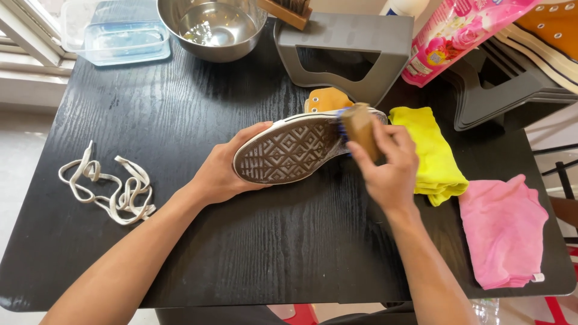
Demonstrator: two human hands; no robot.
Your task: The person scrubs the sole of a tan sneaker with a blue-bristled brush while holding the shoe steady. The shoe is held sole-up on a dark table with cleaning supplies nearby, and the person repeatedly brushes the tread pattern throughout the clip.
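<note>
Shoe point(289, 150) is held at table point(180, 120) centre, tipped on its side, so the sole faces up and near. Heel is cupped in the closed left hand point(223, 171); a wooden brush point(360, 127) is gripped in the closed right hand point(391, 168), bristles against the sole's right end. Sole grey-white, diamond tread, grubby; upper orange. Laces point(108, 189) lie apart, left.

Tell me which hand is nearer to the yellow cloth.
Right. The right hand grips the brush just beside the yellow cloth; the left hand holds the shoe at its far end, farther away.
</note>
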